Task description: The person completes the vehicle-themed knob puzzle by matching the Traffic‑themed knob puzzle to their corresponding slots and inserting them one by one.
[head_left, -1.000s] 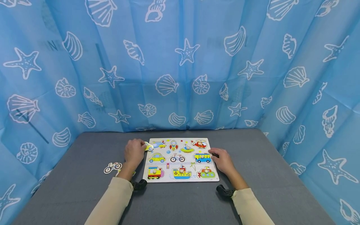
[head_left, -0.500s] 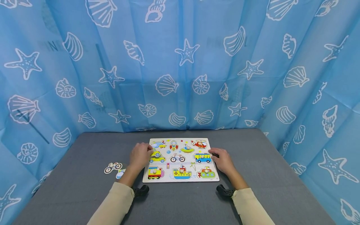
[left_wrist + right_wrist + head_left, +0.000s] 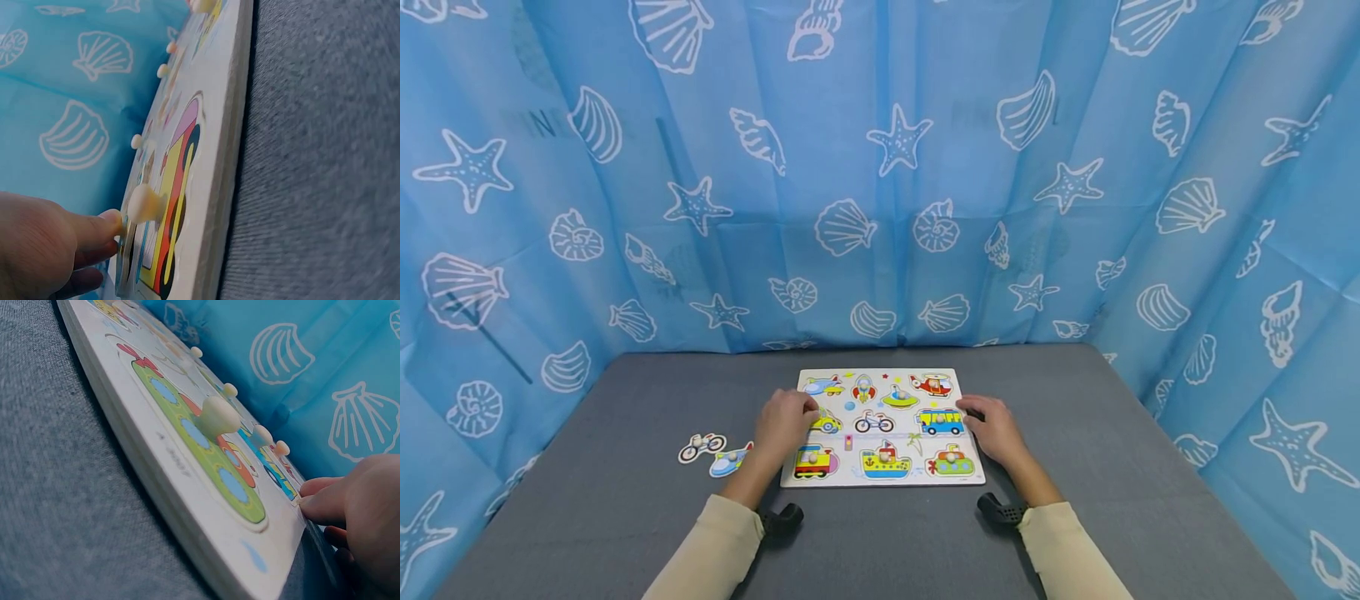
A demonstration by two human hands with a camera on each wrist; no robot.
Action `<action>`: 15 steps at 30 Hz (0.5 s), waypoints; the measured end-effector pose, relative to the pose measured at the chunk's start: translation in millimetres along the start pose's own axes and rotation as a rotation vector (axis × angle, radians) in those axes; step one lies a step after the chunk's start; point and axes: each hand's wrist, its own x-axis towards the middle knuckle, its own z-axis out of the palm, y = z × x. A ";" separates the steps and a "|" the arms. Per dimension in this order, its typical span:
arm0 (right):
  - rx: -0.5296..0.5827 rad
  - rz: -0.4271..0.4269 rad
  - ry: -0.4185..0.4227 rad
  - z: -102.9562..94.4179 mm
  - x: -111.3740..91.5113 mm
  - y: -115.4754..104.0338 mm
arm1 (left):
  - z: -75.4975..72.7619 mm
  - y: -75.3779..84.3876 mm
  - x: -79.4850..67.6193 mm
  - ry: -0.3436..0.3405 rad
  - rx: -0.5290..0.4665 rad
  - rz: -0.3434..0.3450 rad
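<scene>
The wooden knob puzzle board [image 3: 848, 475] lies flat on the table, printed with colourful vehicles. My left hand [image 3: 784, 425] is over its left side, thumb and fingertips pinching the yellow car piece [image 3: 829, 422] by its knob. Part of this piece is hidden behind the fingers, and it overlaps the board's printed car. In the left wrist view, the pinching fingertips [image 3: 109, 222] show just beyond the train piece [image 3: 169, 231]. My right hand [image 3: 992, 427] grips the board's right edge near the bus piece [image 3: 940, 422]; the right wrist view shows its fingertips [image 3: 315, 503] at that edge.
On the grey table [image 3: 880, 550] left of the board lie a loose bicycle piece [image 3: 702, 447] and a loose airplane piece [image 3: 730, 461]. The ship [image 3: 886, 461] and submarine [image 3: 194, 431] pieces sit in the board with knobs up. A blue shell-print curtain [image 3: 895, 208] hangs behind.
My left hand has carried the car piece from the board's upper left edge inward and down over the printed car. The loose airplane piece is now uncovered. My right hand stays put.
</scene>
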 end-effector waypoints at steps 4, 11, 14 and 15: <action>-0.002 -0.008 0.003 -0.3 0.0 0.5 | 1.7 2.9 -0.9 -0.007 -0.002 -0.006; 0.008 -0.013 0.001 -0.2 -0.3 1.4 | 5.0 5.5 -1.5 -0.019 -0.001 -0.009; 0.011 -0.012 0.002 0.0 -0.2 1.8 | 6.3 4.9 -1.6 -0.010 0.000 -0.007; 0.011 -0.011 0.002 0.1 -0.1 1.8 | 6.5 4.6 -1.7 -0.005 -0.001 -0.007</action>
